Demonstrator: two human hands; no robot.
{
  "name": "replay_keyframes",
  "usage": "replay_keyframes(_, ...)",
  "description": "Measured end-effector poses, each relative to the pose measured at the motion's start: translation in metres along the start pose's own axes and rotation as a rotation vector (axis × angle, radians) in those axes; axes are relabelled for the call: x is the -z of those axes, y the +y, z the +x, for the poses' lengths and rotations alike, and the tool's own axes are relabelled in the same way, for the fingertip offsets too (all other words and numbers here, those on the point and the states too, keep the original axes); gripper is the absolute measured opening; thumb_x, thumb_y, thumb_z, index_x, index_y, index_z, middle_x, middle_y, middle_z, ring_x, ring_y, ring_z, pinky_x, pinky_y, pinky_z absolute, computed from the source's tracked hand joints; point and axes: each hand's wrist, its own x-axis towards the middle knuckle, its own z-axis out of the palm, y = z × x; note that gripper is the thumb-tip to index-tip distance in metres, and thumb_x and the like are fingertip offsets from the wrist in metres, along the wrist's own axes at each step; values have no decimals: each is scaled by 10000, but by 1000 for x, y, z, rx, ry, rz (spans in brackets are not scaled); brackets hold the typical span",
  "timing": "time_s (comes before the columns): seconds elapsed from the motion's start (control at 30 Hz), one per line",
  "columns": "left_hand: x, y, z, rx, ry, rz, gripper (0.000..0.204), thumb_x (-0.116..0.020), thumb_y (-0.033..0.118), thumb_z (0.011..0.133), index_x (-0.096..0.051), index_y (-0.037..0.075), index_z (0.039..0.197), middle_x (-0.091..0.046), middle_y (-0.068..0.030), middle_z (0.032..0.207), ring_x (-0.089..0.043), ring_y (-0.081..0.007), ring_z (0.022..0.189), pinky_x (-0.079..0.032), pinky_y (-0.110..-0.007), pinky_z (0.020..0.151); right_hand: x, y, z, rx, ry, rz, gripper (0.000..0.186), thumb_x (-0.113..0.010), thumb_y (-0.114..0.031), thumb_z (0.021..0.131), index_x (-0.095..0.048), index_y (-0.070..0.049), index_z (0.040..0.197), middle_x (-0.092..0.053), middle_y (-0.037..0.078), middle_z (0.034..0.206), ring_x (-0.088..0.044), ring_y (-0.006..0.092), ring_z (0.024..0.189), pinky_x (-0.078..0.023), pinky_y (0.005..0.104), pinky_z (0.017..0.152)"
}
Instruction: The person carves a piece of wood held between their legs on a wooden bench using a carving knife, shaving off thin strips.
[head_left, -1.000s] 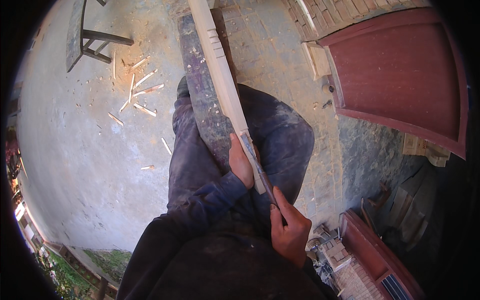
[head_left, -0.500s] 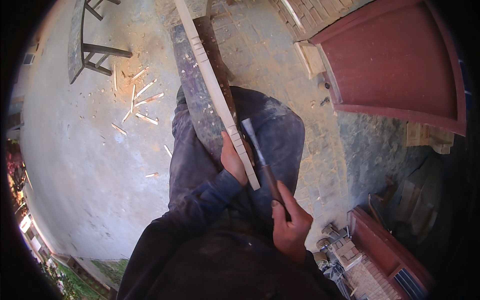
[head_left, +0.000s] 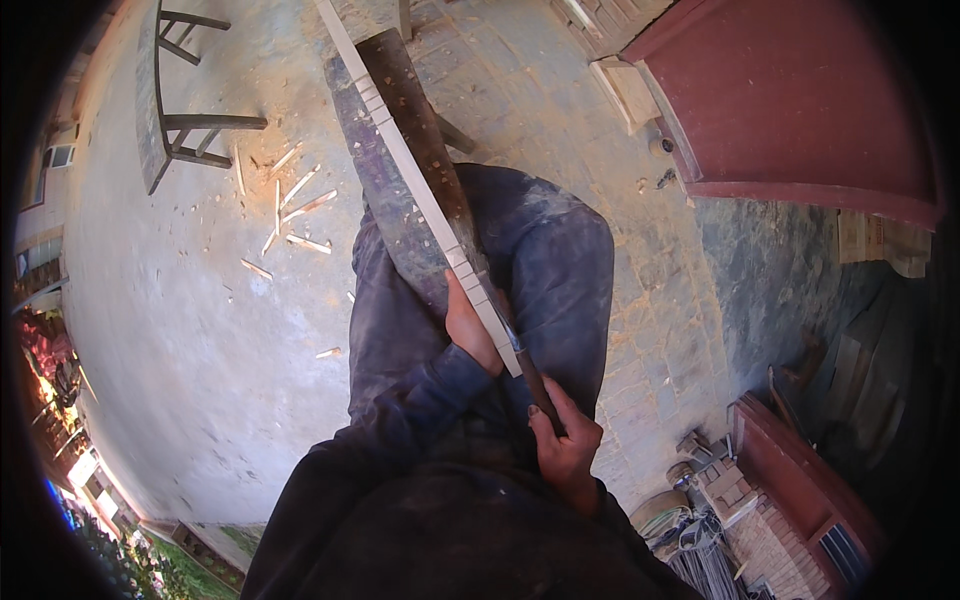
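Note:
A long pale wooden strip (head_left: 415,180) with several notches and cross lines lies slantwise over a dark worn bench (head_left: 385,165). My left hand (head_left: 472,325) is closed around the strip close to its near end, the fingers partly hidden beneath it. In my right hand (head_left: 566,440) is a chisel (head_left: 538,385), gripped by its brown handle. The metal blade lies along the right side of the strip's near end, by my left hand. Whether its edge touches the wood I cannot tell. My legs straddle the bench.
Wood offcuts (head_left: 300,200) and chips are scattered on the floor left of the bench. A second dark bench (head_left: 152,115) stands at the far left. To the right are a large red panel (head_left: 790,95) and stacked timber. A red box-like piece (head_left: 800,480) sits lower right.
My right hand has moved left and a little forward, bringing the chisel from beside the strip up against its side. My left hand keeps its hold. The view has shifted slightly.

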Motion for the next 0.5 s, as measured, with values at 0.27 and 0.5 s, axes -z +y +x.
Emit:
replay_keyframes(0.27, -6, 8, -8, 42, -15, 57, 604, -333, 582, 1107, -474, 137, 722, -405, -38, 547, -408, -205, 426, -346, -347, 367, -1, -1, 10, 183, -15, -32, 447, -753, 28, 905, -699, 14, 1348, -765, 228, 1091, -780, 347, 929, -600, 373, 779)
replay_keyframes(0.5, -2, 7, -6, 19, -54, 33, 576, -350, 536, 1109, -469, 131, 717, -421, -44, 560, -420, -208, 430, -349, -345, 364, 2, -5, 9, 123, -58, -41, 436, -740, 36, 910, -691, 38, 1343, -756, 241, 1153, -772, 338, 997, -595, 369, 840)
